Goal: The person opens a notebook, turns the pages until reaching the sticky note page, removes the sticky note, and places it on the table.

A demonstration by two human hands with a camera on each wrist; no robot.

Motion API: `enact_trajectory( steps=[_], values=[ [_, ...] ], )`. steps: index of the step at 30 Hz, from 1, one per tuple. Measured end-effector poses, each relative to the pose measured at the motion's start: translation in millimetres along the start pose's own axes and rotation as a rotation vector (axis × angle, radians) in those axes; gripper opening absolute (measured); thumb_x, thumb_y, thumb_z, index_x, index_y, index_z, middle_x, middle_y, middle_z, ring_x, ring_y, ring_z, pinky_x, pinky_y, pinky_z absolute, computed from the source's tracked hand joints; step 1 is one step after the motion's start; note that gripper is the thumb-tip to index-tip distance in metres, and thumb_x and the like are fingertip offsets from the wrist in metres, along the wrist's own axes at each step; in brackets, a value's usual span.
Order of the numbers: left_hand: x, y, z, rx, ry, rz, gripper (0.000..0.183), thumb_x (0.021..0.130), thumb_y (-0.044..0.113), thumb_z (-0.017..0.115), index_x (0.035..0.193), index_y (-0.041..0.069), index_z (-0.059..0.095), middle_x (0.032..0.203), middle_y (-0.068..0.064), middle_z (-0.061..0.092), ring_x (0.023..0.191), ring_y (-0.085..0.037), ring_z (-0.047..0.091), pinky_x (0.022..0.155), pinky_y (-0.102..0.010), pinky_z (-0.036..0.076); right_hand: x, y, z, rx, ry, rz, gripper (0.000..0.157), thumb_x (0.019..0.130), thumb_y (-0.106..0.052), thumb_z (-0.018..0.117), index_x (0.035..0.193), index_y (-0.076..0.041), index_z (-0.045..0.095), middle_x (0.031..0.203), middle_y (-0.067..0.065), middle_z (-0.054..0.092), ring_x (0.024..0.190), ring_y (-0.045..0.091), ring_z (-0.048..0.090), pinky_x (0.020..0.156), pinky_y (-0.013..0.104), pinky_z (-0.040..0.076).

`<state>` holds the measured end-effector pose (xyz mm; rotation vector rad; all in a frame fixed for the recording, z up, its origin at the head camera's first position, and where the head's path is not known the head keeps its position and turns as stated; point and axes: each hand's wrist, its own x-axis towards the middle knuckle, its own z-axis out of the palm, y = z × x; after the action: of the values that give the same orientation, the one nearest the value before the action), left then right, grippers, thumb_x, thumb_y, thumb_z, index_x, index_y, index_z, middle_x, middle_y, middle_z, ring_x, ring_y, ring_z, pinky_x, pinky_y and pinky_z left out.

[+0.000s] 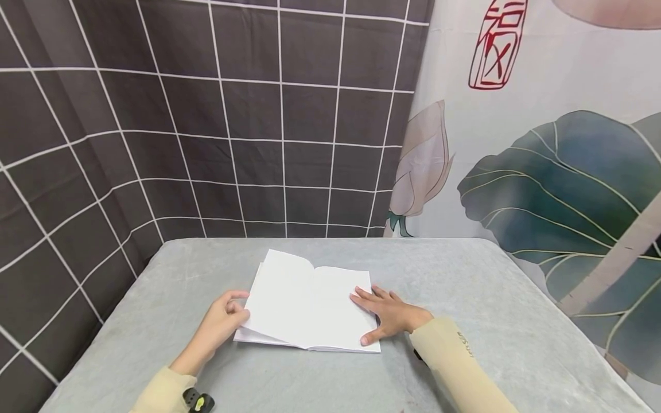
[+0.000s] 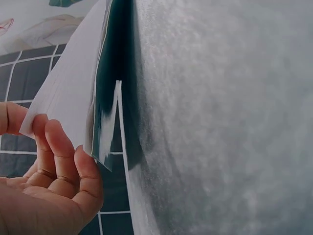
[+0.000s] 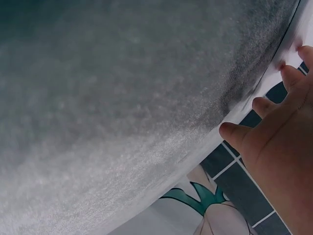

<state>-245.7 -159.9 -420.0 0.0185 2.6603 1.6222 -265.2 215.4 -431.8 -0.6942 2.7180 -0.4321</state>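
Note:
A white book [image 1: 310, 310] with blank pages lies spread on the table. Its left-hand page [image 1: 284, 287] is raised a little and skewed over the sheets beneath. My left hand [image 1: 219, 321] is at the outer left edge, where thumb and forefinger pinch the page; the left wrist view shows the page corner [image 2: 36, 120] between their tips. My right hand [image 1: 389, 312] rests on the right-hand side of the book, fingers spread and thumb near the lower corner. In the right wrist view the same hand's fingers [image 3: 264, 106] reach along the book's edge.
The table [image 1: 490, 298] has a grey cloth over it. Behind it hangs a dark curtain [image 1: 310, 115] with white grid lines, and to the right a pale curtain [image 1: 439, 69] with lotus leaves. A black band [image 1: 198, 400] is on the left wrist.

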Motion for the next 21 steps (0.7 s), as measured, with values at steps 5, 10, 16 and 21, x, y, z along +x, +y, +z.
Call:
enact_trajectory(
  steps=[5, 10, 16, 21],
  values=[
    [-0.5, -2.3, -1.0, 0.009, -0.015, -0.009, 0.051, 0.077, 0.002, 0.055, 0.128, -0.002, 0.049, 0.067, 0.002, 0.05, 0.062, -0.011, 0.045, 0.061, -0.025, 0.039, -1.1, 0.3, -0.5, 0.009, -0.007, -0.015, 0.101, 0.072, -0.054, 0.076, 0.153, -0.019, 0.026, 0.161, 0.005, 0.017, 0.146, 0.045, 0.008, 0.109, 0.069, 0.009],
    [-1.2, -4.4, -1.2, 0.011, -0.024, -0.015, 0.053, 0.076, 0.002, 0.055, 0.128, -0.002, 0.048, 0.067, 0.003, 0.048, 0.061, -0.011, 0.043, 0.059, -0.024, 0.038, -2.3, -0.3, 0.4, 0.005, -0.023, -0.005, 0.101, 0.07, -0.053, 0.078, 0.152, -0.02, 0.027, 0.162, 0.005, 0.016, 0.146, 0.044, 0.007, 0.11, 0.068, 0.009],
    [-1.0, -7.6, -2.4, 0.024, -0.034, -0.014, 0.054, 0.076, 0.002, 0.055, 0.129, -0.002, 0.047, 0.065, 0.003, 0.046, 0.059, -0.011, 0.042, 0.058, -0.024, 0.037, -3.4, -1.0, -1.6, -0.023, -0.038, 0.008, 0.103, 0.068, -0.052, 0.079, 0.152, -0.02, 0.028, 0.162, 0.005, 0.015, 0.146, 0.044, 0.008, 0.111, 0.067, 0.009],
    [0.2, -7.9, -2.4, 0.03, -0.044, -0.018, 0.055, 0.075, 0.002, 0.054, 0.13, -0.003, 0.046, 0.065, 0.002, 0.046, 0.058, -0.01, 0.041, 0.056, -0.024, 0.037, -5.2, -2.4, -4.7, -0.046, -0.05, 0.006, 0.106, 0.067, -0.05, 0.081, 0.152, -0.018, 0.027, 0.161, 0.008, 0.017, 0.146, 0.045, 0.009, 0.111, 0.067, 0.01]
  ],
)
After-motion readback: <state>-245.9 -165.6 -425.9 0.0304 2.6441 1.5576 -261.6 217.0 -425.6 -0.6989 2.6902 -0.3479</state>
